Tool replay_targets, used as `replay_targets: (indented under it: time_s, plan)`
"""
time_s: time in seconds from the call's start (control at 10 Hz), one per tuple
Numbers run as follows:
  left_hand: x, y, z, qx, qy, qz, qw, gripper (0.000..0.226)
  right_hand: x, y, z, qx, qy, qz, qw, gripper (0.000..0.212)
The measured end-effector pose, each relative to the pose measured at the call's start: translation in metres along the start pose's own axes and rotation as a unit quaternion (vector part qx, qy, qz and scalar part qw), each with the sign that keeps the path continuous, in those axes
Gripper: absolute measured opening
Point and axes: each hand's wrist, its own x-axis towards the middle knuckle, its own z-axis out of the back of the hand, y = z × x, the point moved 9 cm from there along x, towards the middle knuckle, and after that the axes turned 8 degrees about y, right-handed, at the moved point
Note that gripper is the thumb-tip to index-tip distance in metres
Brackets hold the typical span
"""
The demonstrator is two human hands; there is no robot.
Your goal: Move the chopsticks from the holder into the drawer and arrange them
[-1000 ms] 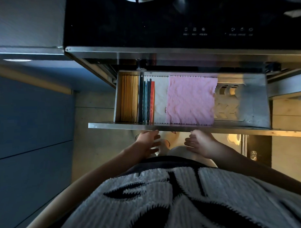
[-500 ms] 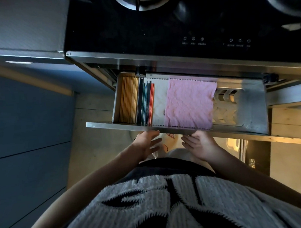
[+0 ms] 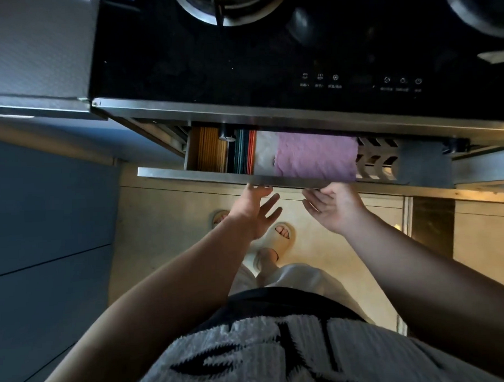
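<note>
A steel drawer sticks out a short way from under the black cooktop. At its left lie wooden chopsticks in a neat row, with dark, teal and red chopsticks beside them. My left hand is flat, fingers spread, its fingertips against the drawer's front edge. My right hand is open too, fingers touching the underside of that front edge. Neither hand holds anything. The chopstick holder is not in view.
A pink cloth over a white one covers the drawer's middle, and a perforated metal rack sits at its right. The black cooktop overhangs the drawer. Blue cabinet fronts stand at left. My feet in slippers are below.
The drawer has slid inward under the cooktop, now showing less than half of its earlier depth. Both hands moved forward with its front edge and their fingers opened out.
</note>
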Motion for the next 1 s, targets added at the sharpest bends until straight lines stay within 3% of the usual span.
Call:
replay_targets:
  time_s: [0.2, 0.5, 0.8, 0.9, 1.0]
  plan:
    - [0.021, -0.033, -0.024, -0.013, 0.003, -0.024, 1.000, 0.061, 0.015, 0.031, -0.028, 0.051, 0.014, 0.022, 0.998, 0.028]
    - [0.048, -0.065, -0.041, -0.035, 0.003, -0.042, 0.998, 0.072, 0.036, 0.059, -0.049, 0.073, 0.070, 0.039, 0.994, 0.060]
    - [0.065, -0.078, -0.038, -0.002, 0.023, -0.045, 0.999, 0.067, 0.052, 0.072, -0.047, 0.006, 0.079, 0.044, 0.996, 0.063]
    - [0.059, -0.077, -0.031, 0.058, 0.016, -0.041, 0.997, 0.066, 0.044, 0.064, -0.047, -0.013, 0.079, 0.039, 0.996, 0.062]
    - [0.048, -0.075, -0.023, 0.142, -0.012, -0.025, 0.990, 0.048, 0.033, 0.057, -0.049, -0.054, 0.064, 0.034, 0.996, 0.052]
